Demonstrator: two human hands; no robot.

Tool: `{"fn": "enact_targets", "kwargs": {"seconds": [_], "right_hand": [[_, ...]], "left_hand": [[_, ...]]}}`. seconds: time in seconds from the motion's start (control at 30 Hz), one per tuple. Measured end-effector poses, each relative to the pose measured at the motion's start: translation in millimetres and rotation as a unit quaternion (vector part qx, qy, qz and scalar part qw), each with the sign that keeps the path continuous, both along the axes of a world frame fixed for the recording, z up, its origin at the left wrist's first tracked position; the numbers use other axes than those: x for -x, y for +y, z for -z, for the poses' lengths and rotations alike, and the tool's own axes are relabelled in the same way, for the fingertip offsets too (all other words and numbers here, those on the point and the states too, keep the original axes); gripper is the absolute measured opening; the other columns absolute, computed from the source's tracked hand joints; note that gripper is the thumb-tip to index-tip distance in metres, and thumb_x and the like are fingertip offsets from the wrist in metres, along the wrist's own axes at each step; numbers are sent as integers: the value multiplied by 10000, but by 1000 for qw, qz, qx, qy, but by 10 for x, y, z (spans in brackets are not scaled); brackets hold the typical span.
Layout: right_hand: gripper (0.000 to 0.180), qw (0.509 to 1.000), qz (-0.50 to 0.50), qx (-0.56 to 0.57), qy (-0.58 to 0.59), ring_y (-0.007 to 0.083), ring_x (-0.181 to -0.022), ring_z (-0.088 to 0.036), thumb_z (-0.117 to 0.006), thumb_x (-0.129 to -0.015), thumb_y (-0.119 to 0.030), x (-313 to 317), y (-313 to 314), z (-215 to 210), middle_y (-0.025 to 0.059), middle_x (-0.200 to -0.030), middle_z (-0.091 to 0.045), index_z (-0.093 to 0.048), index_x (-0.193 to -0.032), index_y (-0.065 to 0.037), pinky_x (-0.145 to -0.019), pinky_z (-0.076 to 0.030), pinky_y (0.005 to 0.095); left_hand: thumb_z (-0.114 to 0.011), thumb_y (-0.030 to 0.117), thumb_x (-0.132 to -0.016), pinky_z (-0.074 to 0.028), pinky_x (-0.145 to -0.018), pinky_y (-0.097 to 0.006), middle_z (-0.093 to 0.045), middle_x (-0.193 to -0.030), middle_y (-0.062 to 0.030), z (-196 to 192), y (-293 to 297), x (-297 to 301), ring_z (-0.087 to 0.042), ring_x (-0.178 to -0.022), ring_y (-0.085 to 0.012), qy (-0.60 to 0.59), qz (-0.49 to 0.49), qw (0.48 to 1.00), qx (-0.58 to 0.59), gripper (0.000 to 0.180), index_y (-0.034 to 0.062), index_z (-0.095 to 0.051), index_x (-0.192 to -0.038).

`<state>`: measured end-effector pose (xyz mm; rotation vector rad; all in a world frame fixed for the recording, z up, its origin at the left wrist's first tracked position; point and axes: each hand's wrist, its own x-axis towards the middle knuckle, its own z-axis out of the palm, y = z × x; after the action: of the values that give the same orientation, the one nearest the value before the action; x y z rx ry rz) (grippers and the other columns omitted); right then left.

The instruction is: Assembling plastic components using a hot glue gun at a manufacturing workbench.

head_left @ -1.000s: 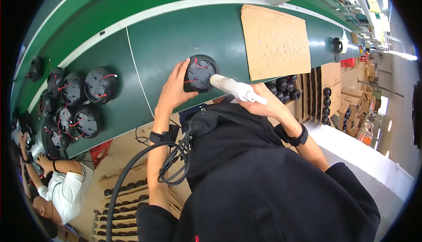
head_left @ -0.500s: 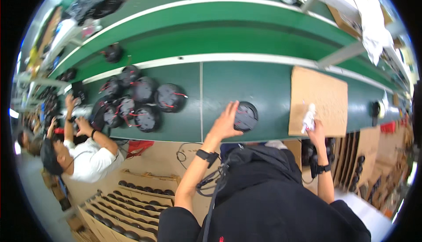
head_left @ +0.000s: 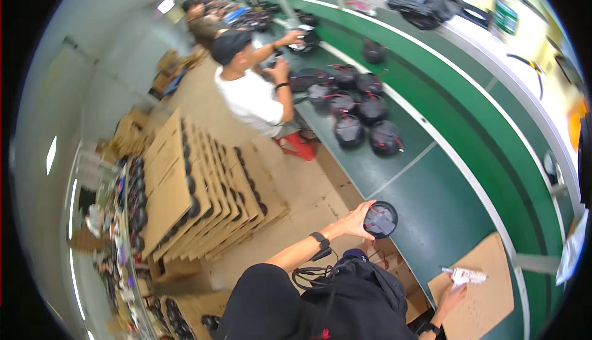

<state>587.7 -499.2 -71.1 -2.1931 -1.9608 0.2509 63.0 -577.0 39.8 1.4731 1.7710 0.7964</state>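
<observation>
Beside the green bench (head_left: 425, 207), cardboard racks (head_left: 165, 182) hold rows of round parts (head_left: 193, 207). A cardboard sheet (head_left: 487, 306) lies rightward. The left grip (head_left: 357, 220) clasps a black housing (head_left: 380, 220) at the bench's near edge. The white glue gun (head_left: 471, 276) has left it for the sheet, apparently pausing gluing; the right grip (head_left: 449, 300) meets its handle, closure unclear.

Bright overall, cool white. Ceiling lamp (head_left: 165, 5) at upper left burns out; long glowing fixture (head_left: 51, 155) near left rim. Upper shelf (head_left: 521, 47) at right washed toward white. Pale sheen on green desk (head_left: 425, 204); shadows soft. Strong fisheye bend toward rim, corners black. Co-worker (head_left: 246, 99) and dark motors (head_left: 349, 131) smeared; dark disc (head_left: 380, 219) at left hand (head_left: 357, 221) reads clearer; far background unresolved
</observation>
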Motion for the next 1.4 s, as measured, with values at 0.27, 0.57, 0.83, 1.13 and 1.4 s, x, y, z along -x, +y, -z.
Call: {"fn": "enact_targets", "kwargs": {"seconds": [0.27,0.57,0.83,1.13,1.4], "right_hand": [[497,998,-60,-22,-11,383,-1031,-600,-608,-832,-280,-12,364,259,256,-1155,-599,-574,-1238,5,-876,-488,464],[246,946,-288,27,144,347,-885,-658,-592,-844,-141,2203,-274,-892,257,-975,-669,-684,-1047,-39,-823,-515,413],[190,873,-467,23,138,310,-805,-645,-598,-826,-130,2990,-590,-508,191,-887,-695,-709,-936,-22,-790,-509,398],[179,894,-382,133,192,258,-787,-631,-589,-850,-127,4006,-1151,-1549,148,-868,-690,-697,-916,0,-752,-509,368],[221,889,-427,129,102,250,-810,-630,-625,-857,-197,3506,-970,-1210,155,-866,-692,-695,-929,1,-770,-503,385]], "left_hand": [[-933,380,-512,-432,-1042,-419,-533,-1295,-178,124,-2289,375,-535,-1215,-317,-16,-414,908,70,1112,32,-334,-1382],[-933,262,-537,-486,-976,-394,-508,-1300,-164,205,-4649,470,-560,-1159,-277,-102,-705,697,-83,1012,8,-367,-1337],[-920,277,-563,-392,-1066,-436,-397,-1407,-256,-1040,-6943,2617,-438,-1286,-369,168,-847,452,-223,1164,-84,-244,-1440],[-874,535,-558,-406,-1062,-467,-429,-1396,-250,-1081,-8978,4361,-447,-1273,-398,101,-942,317,-41,1148,0,-333,-1417],[-897,503,-553,-441,-993,-511,-399,-1296,-301,-1136,-9509,4818,-470,-1169,-470,160,-975,148,29,1151,-41,-276,-1355]]}}
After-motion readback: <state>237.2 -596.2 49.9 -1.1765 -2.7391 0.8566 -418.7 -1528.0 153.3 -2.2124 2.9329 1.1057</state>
